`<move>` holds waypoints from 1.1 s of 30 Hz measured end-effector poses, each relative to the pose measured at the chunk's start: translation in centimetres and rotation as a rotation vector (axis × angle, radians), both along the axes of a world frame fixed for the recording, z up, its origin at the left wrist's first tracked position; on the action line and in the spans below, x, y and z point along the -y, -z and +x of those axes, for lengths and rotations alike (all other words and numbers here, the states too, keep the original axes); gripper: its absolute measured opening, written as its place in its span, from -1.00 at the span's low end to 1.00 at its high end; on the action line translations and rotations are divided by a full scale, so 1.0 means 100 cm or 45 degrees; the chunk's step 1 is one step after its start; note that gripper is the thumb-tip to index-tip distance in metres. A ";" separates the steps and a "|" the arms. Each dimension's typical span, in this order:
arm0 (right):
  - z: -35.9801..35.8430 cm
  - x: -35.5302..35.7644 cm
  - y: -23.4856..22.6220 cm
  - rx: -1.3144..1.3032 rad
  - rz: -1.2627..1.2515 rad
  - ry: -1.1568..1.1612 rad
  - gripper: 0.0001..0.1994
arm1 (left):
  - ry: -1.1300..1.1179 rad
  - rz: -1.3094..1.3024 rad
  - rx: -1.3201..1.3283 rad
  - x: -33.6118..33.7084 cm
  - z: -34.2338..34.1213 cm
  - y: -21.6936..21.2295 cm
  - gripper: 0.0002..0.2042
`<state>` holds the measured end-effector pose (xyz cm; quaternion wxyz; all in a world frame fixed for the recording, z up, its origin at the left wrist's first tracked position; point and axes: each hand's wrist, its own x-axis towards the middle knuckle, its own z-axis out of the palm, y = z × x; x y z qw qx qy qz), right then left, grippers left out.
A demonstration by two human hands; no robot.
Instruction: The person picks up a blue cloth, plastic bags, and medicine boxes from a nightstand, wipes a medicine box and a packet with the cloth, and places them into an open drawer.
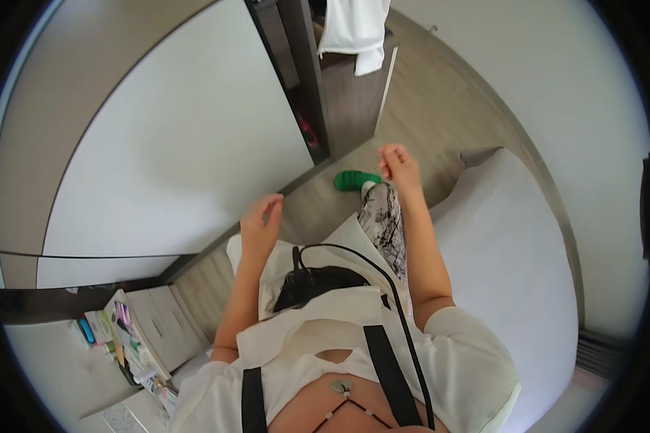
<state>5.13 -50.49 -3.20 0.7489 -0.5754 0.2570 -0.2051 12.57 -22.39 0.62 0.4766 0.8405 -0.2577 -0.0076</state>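
Both hands, left [261, 220] and right [397, 162], hang in the air half curled and hold nothing. Nearest lies a green shoe [356, 180] on the floor [318, 195], just beside the right foot; I think a careless step could trip on it

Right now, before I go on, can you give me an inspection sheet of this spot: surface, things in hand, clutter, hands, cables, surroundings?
Surface: wood-look floor, with a white mattress on the person's right.
Things in hand: nothing held; a green slipper lies on the floor nearest the right hand.
Clutter: small coloured items on a white desk at lower left.
Hands: left hand and right hand both raised, fingers loosely curled, empty.
Cables: a black cable loops across the white top, by a black pouch.
Surroundings: white wardrobe door; white cloth hanging in the open wardrobe.
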 end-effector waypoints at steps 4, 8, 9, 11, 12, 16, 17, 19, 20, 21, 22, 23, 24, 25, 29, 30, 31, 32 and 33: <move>-0.003 0.050 0.009 -0.083 0.086 0.177 -0.85 | 0.008 -0.035 -0.141 0.035 0.022 0.005 -0.88; 0.007 0.071 0.011 -0.161 0.128 0.308 -0.83 | 0.215 0.058 -0.072 0.088 0.061 -0.012 -0.88; 0.016 0.072 0.004 -0.138 0.115 0.246 -0.83 | 0.270 0.065 -0.016 0.103 0.072 -0.021 -0.87; 0.034 0.075 -0.002 -0.082 0.096 0.213 -0.82 | 0.362 0.088 0.210 0.134 0.098 -0.030 -0.86; 0.046 0.076 -0.004 -0.071 0.099 0.093 -0.81 | 0.429 0.103 0.437 0.150 0.113 -0.034 -0.86; 0.089 0.075 -0.035 0.017 -0.030 -0.155 -0.72 | 0.565 0.019 0.655 0.209 0.143 -0.066 -0.83; 0.101 0.071 -0.047 0.034 -0.091 -0.171 -0.69 | 0.594 0.027 0.640 0.216 0.145 -0.072 -0.81; 0.123 0.068 -0.069 0.155 -0.306 -0.177 -0.66 | 0.608 0.003 0.675 0.224 0.150 -0.088 -0.81; 0.132 0.068 -0.076 0.278 -0.501 -0.191 -0.63 | 0.621 0.001 0.707 0.225 0.153 -0.092 -0.81; 0.141 0.070 -0.078 0.297 -0.489 -0.205 -0.63 | 0.607 0.009 0.694 0.223 0.156 -0.095 -0.79; 0.148 0.073 -0.080 0.371 -0.510 -0.131 -0.62 | 0.595 0.027 0.705 0.224 0.158 -0.098 -0.79; 0.153 0.076 -0.082 0.442 -0.530 -0.052 -0.61 | 0.585 -0.001 0.606 0.225 0.159 -0.100 -0.78; 0.152 0.078 -0.089 0.457 -0.506 -0.067 -0.61 | 0.564 -0.018 0.502 0.223 0.156 -0.105 -0.77; 0.147 0.081 -0.097 0.497 -0.404 -0.014 -0.61 | 0.550 0.006 0.508 0.223 0.153 -0.108 -0.77; 0.104 0.052 -0.134 0.294 -0.175 0.194 -0.65 | 0.557 -0.037 0.203 0.193 0.138 -0.133 -0.78; 0.092 0.050 -0.143 0.163 -0.004 0.270 -0.67 | 0.575 -0.035 0.107 0.192 0.133 -0.139 -0.80; 0.083 0.052 -0.147 0.115 -0.005 0.301 -0.69 | 0.599 -0.026 0.104 0.196 0.129 -0.147 -0.80; 0.076 0.059 -0.156 0.113 0.004 0.332 -0.69 | 0.627 -0.018 0.112 0.204 0.129 -0.155 -0.80; 0.071 0.062 -0.164 0.071 -0.011 0.379 -0.68 | 0.649 0.019 0.103 0.205 0.125 -0.165 -0.80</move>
